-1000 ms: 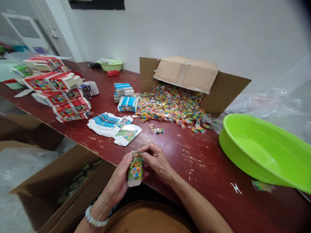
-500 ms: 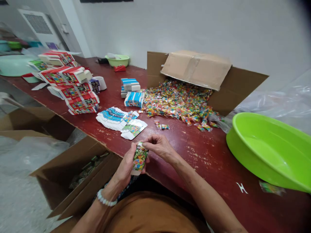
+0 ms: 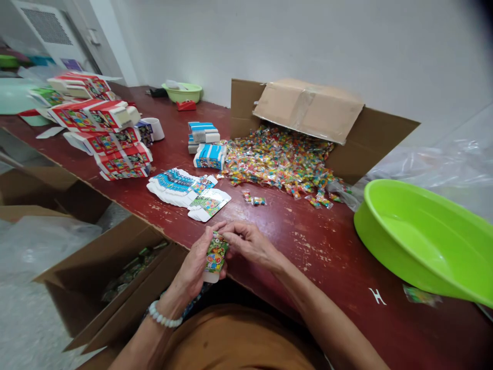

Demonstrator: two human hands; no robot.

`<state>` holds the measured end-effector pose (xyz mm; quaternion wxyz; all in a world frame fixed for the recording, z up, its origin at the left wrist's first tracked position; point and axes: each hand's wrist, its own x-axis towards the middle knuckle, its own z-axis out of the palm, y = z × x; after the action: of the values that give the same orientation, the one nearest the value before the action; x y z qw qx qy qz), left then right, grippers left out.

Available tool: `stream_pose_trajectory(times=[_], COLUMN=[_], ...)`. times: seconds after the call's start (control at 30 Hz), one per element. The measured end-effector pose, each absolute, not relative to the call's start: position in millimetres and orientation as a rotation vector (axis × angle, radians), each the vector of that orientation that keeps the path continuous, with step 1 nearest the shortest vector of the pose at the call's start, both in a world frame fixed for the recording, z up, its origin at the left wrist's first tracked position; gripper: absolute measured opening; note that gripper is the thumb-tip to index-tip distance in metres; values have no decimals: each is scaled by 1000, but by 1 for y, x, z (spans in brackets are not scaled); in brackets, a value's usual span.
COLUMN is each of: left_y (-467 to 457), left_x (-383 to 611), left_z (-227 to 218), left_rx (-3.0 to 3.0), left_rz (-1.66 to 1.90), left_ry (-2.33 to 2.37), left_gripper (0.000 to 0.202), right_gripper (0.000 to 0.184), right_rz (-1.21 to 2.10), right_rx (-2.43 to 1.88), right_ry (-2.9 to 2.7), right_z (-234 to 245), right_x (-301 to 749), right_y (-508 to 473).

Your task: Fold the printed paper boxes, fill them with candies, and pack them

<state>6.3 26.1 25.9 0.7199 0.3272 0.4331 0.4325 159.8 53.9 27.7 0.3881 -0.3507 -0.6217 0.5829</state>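
Low over the table's front edge, my left hand [image 3: 196, 259] is wrapped round a small green printed candy box [image 3: 216, 252], held upright with a pale flap sticking out at its lower end. My right hand [image 3: 250, 241] has its fingers closed at the box's top end; they cover the flap there. Just beyond my hands lie a flat green carton [image 3: 211, 204] and a fanned row of flat blue-and-white cartons [image 3: 173, 186]. A few wrapped candies [image 3: 254, 198] lie loose behind my right hand.
A large heap of wrapped candies [image 3: 277, 159] spills from a tipped cardboard box [image 3: 308, 110]. A green basin [image 3: 416, 246] stands at right. Stacked red boxes [image 3: 100, 118] and blue packs [image 3: 210, 156] stand farther left. Below the table edge is an open carton [image 3: 88, 257] holding small boxes.
My right fingers have moved down onto the top end of the green box, and the white flap that showed there is now out of sight. The view has shifted slightly.
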Motion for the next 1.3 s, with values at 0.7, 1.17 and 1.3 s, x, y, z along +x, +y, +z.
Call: stream_pose_trajectory(times=[0.7, 1.17, 1.3], left_y=[-7, 5, 5], left_x=[-96, -11, -8], left_z=[-16, 31, 23], left_rx=[1182, 1044, 1000], left_rz=[116, 805, 877], left_ry=[909, 915, 912], left_gripper=[45, 35, 45], right_gripper=[17, 20, 22], right_rz=[747, 1140, 1090], right_rx=[-1676, -1006, -1046], right_ry=[-1623, -1831, -1683], right_z=[-2, 41, 49], right_x=[248, 169, 171], right_y=[139, 44, 49])
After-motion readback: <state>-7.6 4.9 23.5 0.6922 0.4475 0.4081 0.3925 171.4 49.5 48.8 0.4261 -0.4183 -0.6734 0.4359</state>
